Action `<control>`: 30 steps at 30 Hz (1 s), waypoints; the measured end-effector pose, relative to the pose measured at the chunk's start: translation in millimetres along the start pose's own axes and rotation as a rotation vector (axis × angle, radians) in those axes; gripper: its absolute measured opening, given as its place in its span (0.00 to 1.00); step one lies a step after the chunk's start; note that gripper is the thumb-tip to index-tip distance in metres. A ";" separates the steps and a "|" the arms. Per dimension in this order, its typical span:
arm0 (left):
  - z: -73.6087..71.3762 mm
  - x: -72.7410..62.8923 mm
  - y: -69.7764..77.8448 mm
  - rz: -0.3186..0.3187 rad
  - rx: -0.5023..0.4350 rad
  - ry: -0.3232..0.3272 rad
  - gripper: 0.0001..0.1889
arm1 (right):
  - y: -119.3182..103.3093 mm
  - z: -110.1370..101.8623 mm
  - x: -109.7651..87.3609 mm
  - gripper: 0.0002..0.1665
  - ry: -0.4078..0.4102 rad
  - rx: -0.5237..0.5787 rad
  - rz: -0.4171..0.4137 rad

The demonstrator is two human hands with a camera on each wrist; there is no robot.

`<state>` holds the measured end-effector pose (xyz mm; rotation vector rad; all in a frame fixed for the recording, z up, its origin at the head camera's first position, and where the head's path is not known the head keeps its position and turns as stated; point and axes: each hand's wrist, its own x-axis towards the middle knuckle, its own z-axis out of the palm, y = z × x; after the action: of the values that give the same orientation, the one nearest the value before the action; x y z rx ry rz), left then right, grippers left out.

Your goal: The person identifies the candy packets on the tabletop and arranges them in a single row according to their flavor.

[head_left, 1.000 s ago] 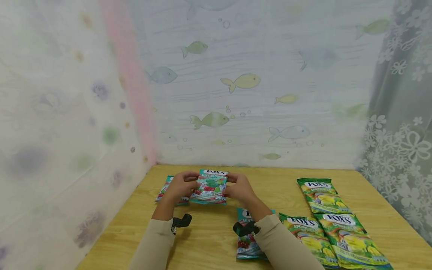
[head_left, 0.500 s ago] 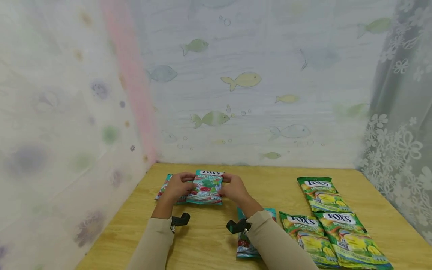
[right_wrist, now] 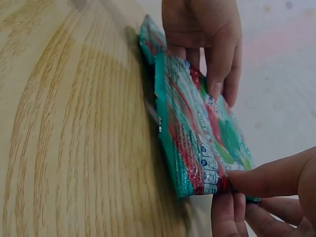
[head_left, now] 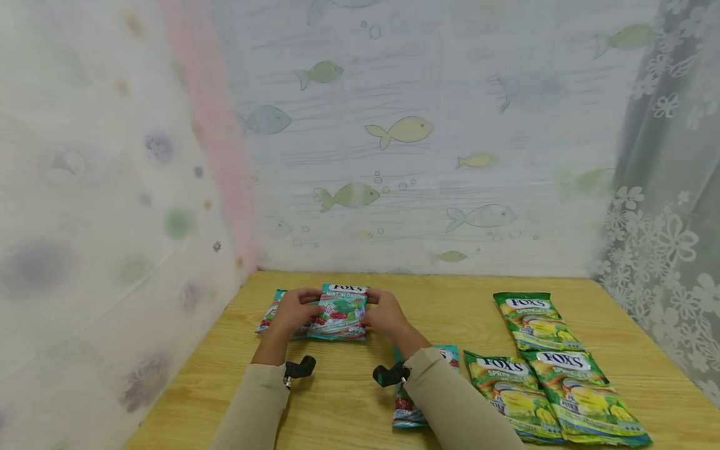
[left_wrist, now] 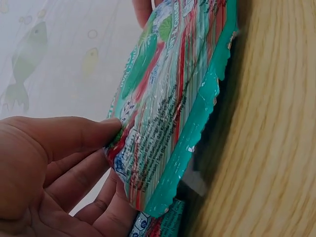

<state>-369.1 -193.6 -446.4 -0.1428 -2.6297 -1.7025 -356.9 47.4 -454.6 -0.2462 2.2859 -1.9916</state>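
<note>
A teal Fox's Mint Blossom candy bag is held between both hands close over the table's far left part. My left hand pinches its left edge, thumb on the front and fingers behind, as the left wrist view shows. On the opposite edge, my right hand grips the bag the same way, with the thumb on the printed face. Another teal candy bag lies to the left, partly covered by the left hand and the held bag.
A third teal bag lies nearer, partly under the right sleeve in the head view. Three green-and-yellow Fox's candy bags lie at the right, one behind the other two. Patterned curtains border the wooden table.
Both hands have moved slightly left with the held bag, which now overlaps the left teal bag more in the head view. The other bags lie as before.
</note>
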 end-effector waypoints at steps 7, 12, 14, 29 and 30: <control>1.7 -1.8 -2.5 -0.014 0.044 0.025 0.23 | 4.8 2.3 0.8 0.49 -0.005 -0.065 -0.014; 3.0 -2.0 -3.7 -0.003 0.100 0.037 0.22 | 6.9 1.6 -1.6 0.51 -0.027 -0.074 -0.011; 3.8 -1.7 -2.9 -0.001 0.121 0.040 0.21 | 8.1 0.7 -2.3 0.51 -0.042 -0.061 -0.006; 4.6 -3.4 -1.7 -0.033 0.200 0.056 0.18 | 12.3 -0.5 -5.1 0.50 -0.108 -0.175 -0.022; 4.6 -3.6 -2.9 -0.038 0.193 0.055 0.18 | 12.4 0.3 -5.3 0.50 -0.112 -0.201 -0.027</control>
<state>-365.5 -190.8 -451.1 -0.0441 -2.7528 -1.4298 -352.3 49.7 -467.1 -0.3955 2.4221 -1.7125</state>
